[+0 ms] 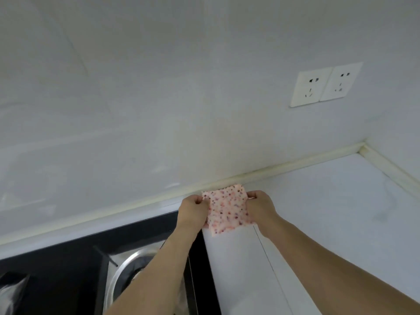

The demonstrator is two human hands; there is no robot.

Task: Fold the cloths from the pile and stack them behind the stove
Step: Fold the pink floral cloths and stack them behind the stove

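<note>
The stove (68, 264) is cut off at 7 o'clock. The left forearm hides part of the steel pot (127, 269). Both hands' fingers curl out of sight behind the cloth (226, 209).

I saw the left hand (192, 210) and the right hand (261, 206) pinch a small pink spotted cloth (227, 209) by its sides, near the wall, above the white table (318, 201) beside the black stove (68, 258).

You face a plain white glossy wall (159, 98) that fills most of your view. A pair of white square wall sockets (326, 84) sits side by side at upper right. A cream sealant strip (284, 165) joins wall to pale white countertop (329, 212), turning a corner at right.
</note>
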